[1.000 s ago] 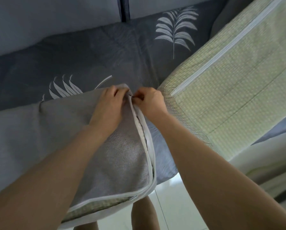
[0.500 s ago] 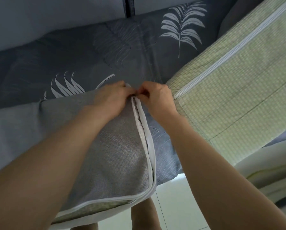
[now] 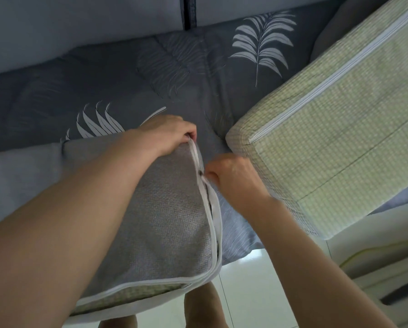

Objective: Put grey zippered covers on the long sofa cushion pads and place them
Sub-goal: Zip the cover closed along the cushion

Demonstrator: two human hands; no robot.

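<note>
A grey woven cover (image 3: 165, 223) with white zipper tape lies over a long cushion pad on the sofa seat in front of me. The pad's pale green checked fabric (image 3: 132, 297) shows through the open zipper along the near edge. My left hand (image 3: 172, 133) grips the cover's far corner at the top of the zipper line. My right hand (image 3: 231, 178) pinches the dark zipper pull (image 3: 201, 172) partway down the right side; above it the zipper looks closed, below it the tape gapes open.
A second bare green checked pad (image 3: 335, 138) with a white zipper leans at the right, touching my right hand's side. Under everything lies a dark grey leaf-print sofa spread (image 3: 150, 67). Light grey back cushions (image 3: 79, 27) are behind. White floor tiles (image 3: 245, 292) and my leg below.
My right hand has drawn the zipper pull from the far corner toward me along the right edge, closing that stretch. The left hand stays holding the corner.
</note>
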